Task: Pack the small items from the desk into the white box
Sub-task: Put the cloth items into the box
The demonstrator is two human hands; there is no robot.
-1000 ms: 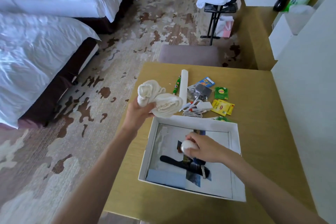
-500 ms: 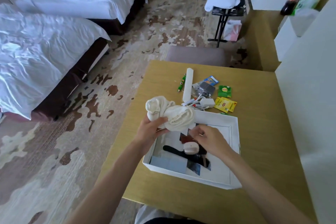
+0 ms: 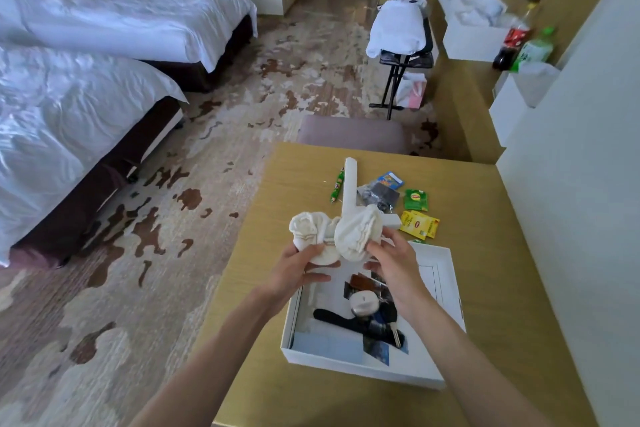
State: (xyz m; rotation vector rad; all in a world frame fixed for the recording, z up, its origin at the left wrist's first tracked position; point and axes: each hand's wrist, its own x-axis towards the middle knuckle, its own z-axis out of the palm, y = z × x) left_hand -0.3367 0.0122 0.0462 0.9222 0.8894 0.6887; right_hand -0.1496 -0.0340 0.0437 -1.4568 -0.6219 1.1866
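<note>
The left hand's fingers [image 3: 320, 277] curl under the left lump of a white fabric bundle [image 3: 349, 236], thumb on its front. The right hand's fingertips [image 3: 376, 247] close on the lower edge of the right lump, so both hands carry it in the air above the far left corner of the white box [image 3: 360, 367], clear of the rim. The bundle looks like rolled socks: soft, light, ribbed and easy to grip, with nothing breakable about it. It will likely squash rather than slip, but it could unroll if held only by a loose edge, so a hold around each lump seems safest, with the left hand [image 3: 300, 270] and right hand [image 3: 396, 265] pressing it compact as it goes in. Below, the box already holds a black strap [image 3: 341, 318], a round white item [image 3: 363, 302] and some printed cards, which leaves bare floor along the left wall and at the right side. The bulky bundle would probably sit best there, not on top of the round piece. Beyond the hands on the desk [image 3: 485, 253] lie a green pen [image 3: 337, 184], a long white stick [image 3: 350, 180], a dark pouch [image 3: 379, 193], a green tea sachet [image 3: 416, 199] and yellow tea sachets [image 3: 420, 224], all near the box's far rim and not in the bundle's path down.
</note>
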